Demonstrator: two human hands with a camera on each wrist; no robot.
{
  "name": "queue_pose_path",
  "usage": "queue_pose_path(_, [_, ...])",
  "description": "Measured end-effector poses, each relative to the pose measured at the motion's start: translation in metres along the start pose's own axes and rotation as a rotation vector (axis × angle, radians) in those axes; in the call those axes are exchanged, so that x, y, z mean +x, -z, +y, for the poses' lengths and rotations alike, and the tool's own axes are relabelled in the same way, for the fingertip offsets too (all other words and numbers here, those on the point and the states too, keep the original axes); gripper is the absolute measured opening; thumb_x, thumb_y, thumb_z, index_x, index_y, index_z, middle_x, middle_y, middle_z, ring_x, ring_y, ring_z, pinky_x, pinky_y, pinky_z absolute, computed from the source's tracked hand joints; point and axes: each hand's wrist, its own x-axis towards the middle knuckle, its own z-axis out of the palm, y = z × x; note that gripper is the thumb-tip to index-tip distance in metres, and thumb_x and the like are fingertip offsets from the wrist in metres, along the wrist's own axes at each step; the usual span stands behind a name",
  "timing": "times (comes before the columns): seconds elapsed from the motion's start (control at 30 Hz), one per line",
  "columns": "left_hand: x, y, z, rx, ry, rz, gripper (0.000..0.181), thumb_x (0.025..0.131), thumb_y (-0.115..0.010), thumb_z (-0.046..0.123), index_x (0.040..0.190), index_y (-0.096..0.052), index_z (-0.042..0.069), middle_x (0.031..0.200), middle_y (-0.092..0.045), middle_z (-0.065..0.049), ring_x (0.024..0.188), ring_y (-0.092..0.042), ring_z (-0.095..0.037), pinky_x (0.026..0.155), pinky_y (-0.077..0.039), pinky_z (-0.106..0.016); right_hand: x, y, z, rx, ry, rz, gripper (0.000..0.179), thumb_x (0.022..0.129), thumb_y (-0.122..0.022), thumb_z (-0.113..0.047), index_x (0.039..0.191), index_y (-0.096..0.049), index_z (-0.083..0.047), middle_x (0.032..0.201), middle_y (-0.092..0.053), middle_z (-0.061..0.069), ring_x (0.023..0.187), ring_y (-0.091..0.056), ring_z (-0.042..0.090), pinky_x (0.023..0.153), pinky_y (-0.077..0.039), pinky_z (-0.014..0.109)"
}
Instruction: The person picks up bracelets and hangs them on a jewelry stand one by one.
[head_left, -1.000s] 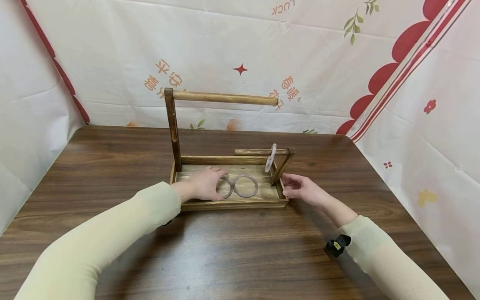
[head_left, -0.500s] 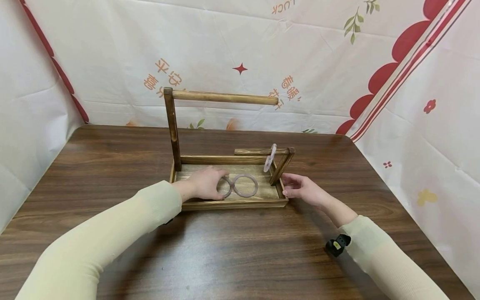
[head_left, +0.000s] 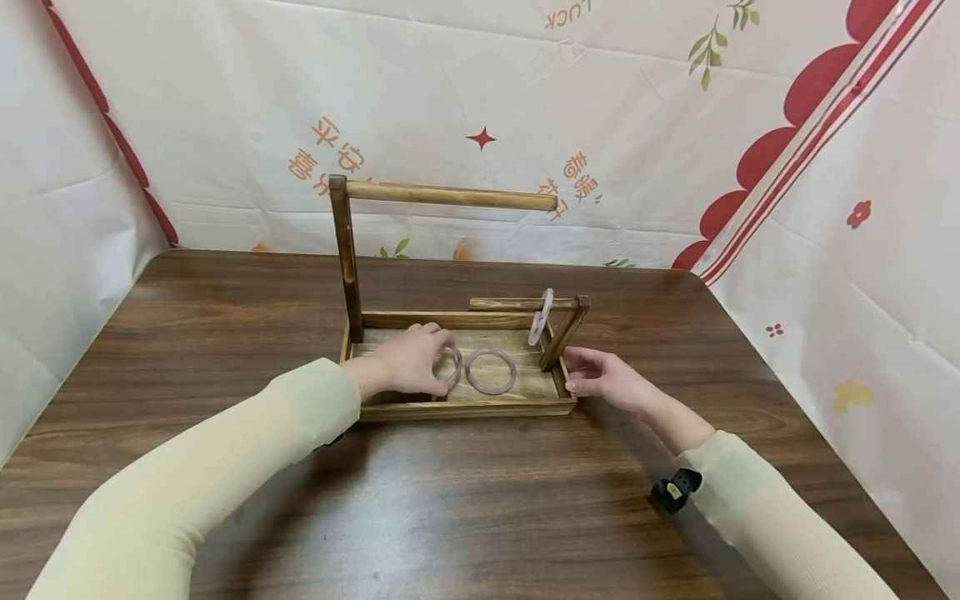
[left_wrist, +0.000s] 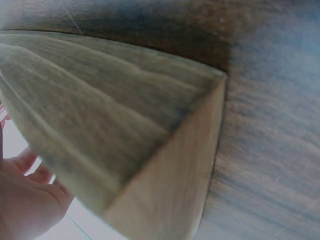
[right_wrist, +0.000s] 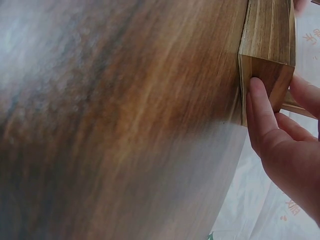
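In the head view, my left hand [head_left: 411,360] pinches a translucent greyish bangle [head_left: 458,367] by its left side, fingers at the back and thumb at the front. The bangle is tilted up above the floor of a wooden tray stand [head_left: 465,409]. Flat beside it lies a second bangle [head_left: 491,391]. A paler bangle [head_left: 536,330] hangs on the stand's short lower bar [head_left: 501,304]. My right hand [head_left: 611,382] rests against the tray's right end; in the right wrist view, its fingers [right_wrist: 261,102] touch the end wall. The left wrist view shows a tray corner [left_wrist: 165,135] up close.
A tall post [head_left: 345,258] on the stand's left carries a long upper bar [head_left: 450,195] above the tray. The stand sits on a brown wood-grain table [head_left: 480,500]. A printed white cloth [head_left: 420,92] hangs behind and at both sides.
My left hand has lifted slightly, and the bangle in it has tipped up from the tray floor, apart from its neighbour. The right hand stays in place.
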Motion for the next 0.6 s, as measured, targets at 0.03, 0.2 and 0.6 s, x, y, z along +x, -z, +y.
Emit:
queue_pose_path(0.03, [-0.0001, 0.0008, 0.0, -0.009, 0.002, 0.006, 0.067, 0.068, -0.073, 0.031, 0.128, -0.051, 0.009, 0.123, -0.054, -0.008, 0.109, -0.05, -0.025, 0.093, -0.046, -0.038, -0.0001, 0.0, -0.0001, 0.002, 0.0, 0.0, 0.066, 0.089, -0.059, -0.006, 0.142, -0.025, 0.011, 0.137, -0.037, 0.035, 0.12, -0.046, 0.039, 0.083, -0.05, 0.021])
queue_pose_path(0.2, [-0.0002, 0.0042, -0.001, -0.057, 0.003, 0.042, 0.063, 0.067, -0.073, 0.03, 0.123, -0.053, 0.011, 0.123, -0.054, -0.009, 0.112, -0.05, -0.026, 0.096, -0.045, -0.038, -0.0002, -0.0001, -0.0005, 0.002, -0.002, -0.002, 0.066, 0.089, -0.059, -0.006, 0.143, -0.024, 0.011, 0.137, -0.037, 0.035, 0.12, -0.047, 0.038, 0.083, -0.05, 0.021])
queue_pose_path(0.6, [-0.0005, 0.01, -0.0028, -0.096, -0.002, 0.066, 0.066, 0.07, -0.072, 0.027, 0.127, -0.046, 0.005, 0.126, -0.051, -0.015, 0.115, -0.049, -0.027, 0.099, -0.043, -0.038, -0.0002, -0.0001, -0.0008, -0.006, -0.01, -0.006, 0.067, 0.089, -0.059, -0.007, 0.143, -0.024, 0.01, 0.138, -0.036, 0.034, 0.121, -0.045, 0.04, 0.085, -0.05, 0.023])
